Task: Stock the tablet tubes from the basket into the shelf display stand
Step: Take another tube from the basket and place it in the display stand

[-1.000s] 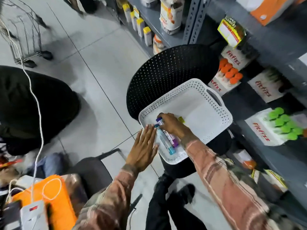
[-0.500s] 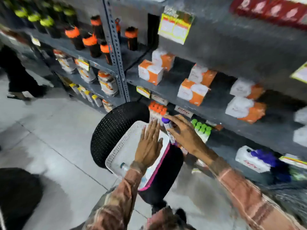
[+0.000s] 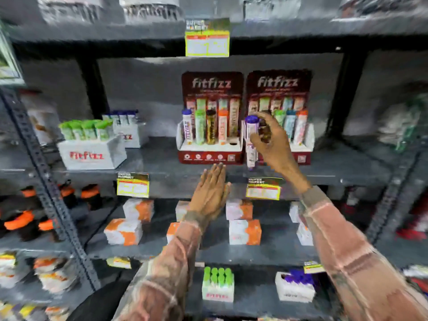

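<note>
Purple-capped tablet tube (image 3: 251,140) stands upright in the right hand (image 3: 273,144), whose grip clasps it just before the right Fitfizz display stand (image 3: 301,144). Nearer, the left hand (image 3: 209,193) hangs flat, grip released, fingers together. Behind, the left display stand (image 3: 209,151) holds 4 tubes on the shelf (image 3: 162,167).

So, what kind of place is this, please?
Most likely a shop aisle, perhaps a pharmacy: grey metal shelves carry yellow price tags, branded Fitfizz display stands and stacked orange-and-white boxes.
</note>
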